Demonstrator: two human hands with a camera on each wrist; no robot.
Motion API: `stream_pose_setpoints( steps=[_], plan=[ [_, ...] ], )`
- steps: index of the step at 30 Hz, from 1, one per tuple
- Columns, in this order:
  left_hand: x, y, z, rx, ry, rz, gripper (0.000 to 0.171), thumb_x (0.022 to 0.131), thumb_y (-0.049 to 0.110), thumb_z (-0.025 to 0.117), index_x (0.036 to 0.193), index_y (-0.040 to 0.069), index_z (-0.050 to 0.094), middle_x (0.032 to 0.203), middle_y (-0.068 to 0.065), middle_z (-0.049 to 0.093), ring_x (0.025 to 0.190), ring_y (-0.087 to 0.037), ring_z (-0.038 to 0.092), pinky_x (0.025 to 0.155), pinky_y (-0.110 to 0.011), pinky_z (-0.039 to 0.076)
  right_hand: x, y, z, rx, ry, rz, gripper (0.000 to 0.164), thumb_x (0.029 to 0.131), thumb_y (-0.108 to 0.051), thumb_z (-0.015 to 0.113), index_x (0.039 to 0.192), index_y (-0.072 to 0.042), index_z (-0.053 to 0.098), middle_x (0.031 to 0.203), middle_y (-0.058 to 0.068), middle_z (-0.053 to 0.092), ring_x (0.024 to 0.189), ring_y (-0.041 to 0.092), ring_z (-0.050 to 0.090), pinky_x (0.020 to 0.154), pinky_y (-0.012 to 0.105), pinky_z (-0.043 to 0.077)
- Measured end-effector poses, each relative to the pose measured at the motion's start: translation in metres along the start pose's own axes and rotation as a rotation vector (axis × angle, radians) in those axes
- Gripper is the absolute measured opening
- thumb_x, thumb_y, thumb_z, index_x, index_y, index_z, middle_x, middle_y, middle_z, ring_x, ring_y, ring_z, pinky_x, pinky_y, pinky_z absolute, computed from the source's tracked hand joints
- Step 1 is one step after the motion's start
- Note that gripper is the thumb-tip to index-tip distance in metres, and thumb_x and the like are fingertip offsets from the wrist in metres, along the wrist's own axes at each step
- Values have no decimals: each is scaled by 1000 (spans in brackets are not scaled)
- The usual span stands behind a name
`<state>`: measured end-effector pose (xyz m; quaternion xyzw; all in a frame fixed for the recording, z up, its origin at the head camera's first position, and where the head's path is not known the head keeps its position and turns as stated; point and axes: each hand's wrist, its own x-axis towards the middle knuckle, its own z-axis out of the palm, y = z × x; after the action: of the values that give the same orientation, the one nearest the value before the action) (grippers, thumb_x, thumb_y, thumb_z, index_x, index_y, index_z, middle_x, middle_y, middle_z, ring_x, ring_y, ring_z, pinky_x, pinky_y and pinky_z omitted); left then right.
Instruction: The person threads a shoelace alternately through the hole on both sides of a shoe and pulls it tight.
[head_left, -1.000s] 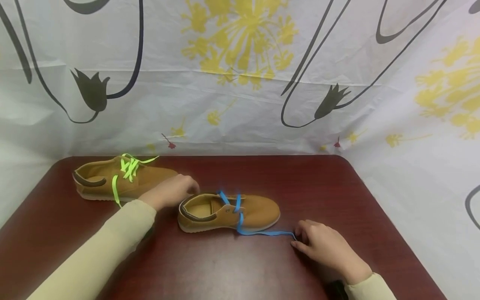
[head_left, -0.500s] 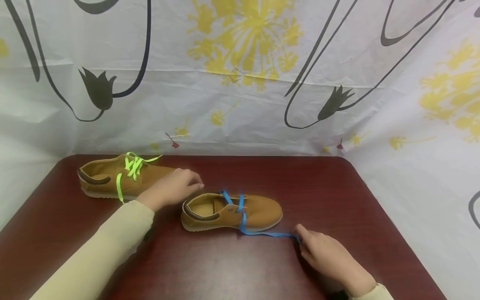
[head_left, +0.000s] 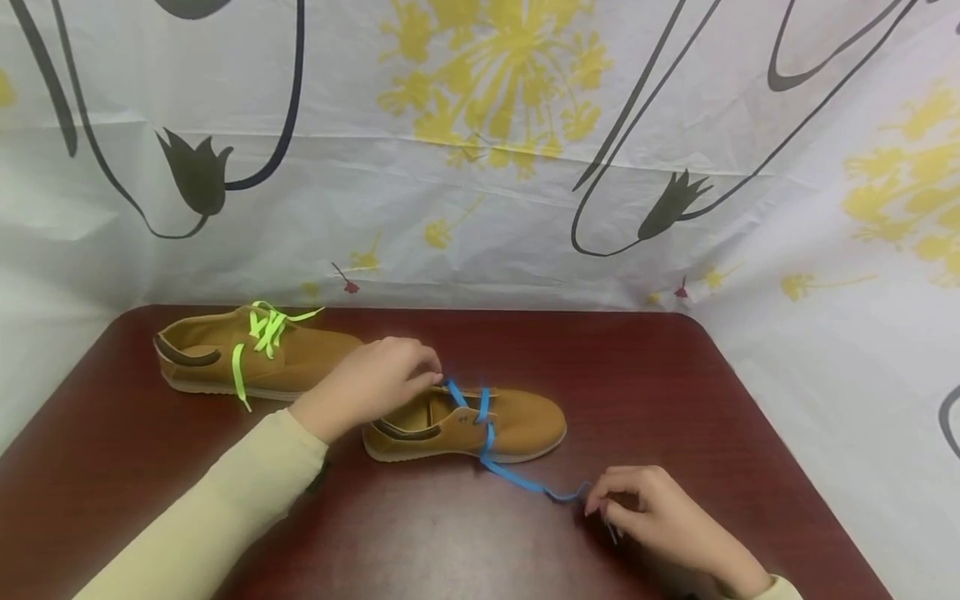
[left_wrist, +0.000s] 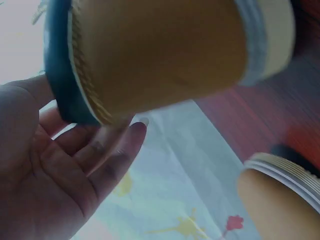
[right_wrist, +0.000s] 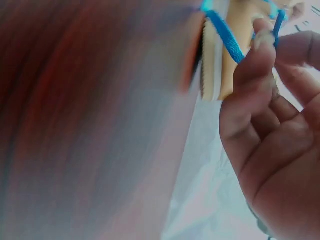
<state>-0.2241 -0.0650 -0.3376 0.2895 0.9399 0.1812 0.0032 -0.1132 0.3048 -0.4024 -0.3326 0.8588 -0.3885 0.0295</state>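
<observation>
A tan shoe (head_left: pixel 528 421) with a blue shoelace (head_left: pixel 517 477) lies on the table, toe to the right. My right hand (head_left: pixel 663 517) is right of the toe and pinches the free end of that lace between thumb and fingertips; the blue lace (right_wrist: pixel 227 40) also shows passing between the fingers in the right wrist view. My left hand (head_left: pixel 382 379) reaches over the shoe's opening, fingertips close to the lace's upper loop. In the left wrist view the left hand (left_wrist: pixel 55 175) has loosely bent fingers beside the shoe's heel (left_wrist: pixel 160 55), which hides some fingertips.
Another tan shoe (head_left: pixel 202 342) with a neon-yellow lace (head_left: pixel 266 329) lies at the back left, just beyond the left forearm. The dark red table (head_left: pixel 442 542) meets a white patterned cloth (head_left: pixel 480 250) behind and at the right side.
My left hand has moved right, from behind the shoe's heel to over its opening. The right hand has shifted slightly nearer me with the lace end, and the lace now curves toward me.
</observation>
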Motion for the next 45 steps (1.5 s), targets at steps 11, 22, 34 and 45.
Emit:
stream_pose_setpoints(
  steps=[11,22,34,45],
  plan=[
    [11,16,10,-65,-50,113,20,102,32,62,112,20,74,108,6,73,102,-14,68,91,-36,55,5,-19,-9,303,-189,-129,39,88,16,62,118,-6,72,97,3,73,84,12,69,72,26,58],
    [12,17,16,-3,-23,168,18,97,31,69,101,18,79,98,6,77,94,-14,69,87,-33,56,19,-33,-2,318,-120,-250,32,86,12,70,110,-9,77,95,5,75,82,10,69,69,26,57],
    [9,19,21,81,22,233,12,92,21,75,102,16,80,98,3,76,92,-14,69,82,-30,57,42,-55,-8,261,-73,-403,35,82,15,71,107,-10,76,107,7,71,95,13,64,79,27,55],
    [6,16,27,33,99,241,11,91,22,76,100,16,80,97,4,77,91,-13,71,81,-30,57,61,-86,-11,321,24,-186,34,88,14,66,115,-7,65,82,3,72,74,10,67,65,26,55]
  ],
)
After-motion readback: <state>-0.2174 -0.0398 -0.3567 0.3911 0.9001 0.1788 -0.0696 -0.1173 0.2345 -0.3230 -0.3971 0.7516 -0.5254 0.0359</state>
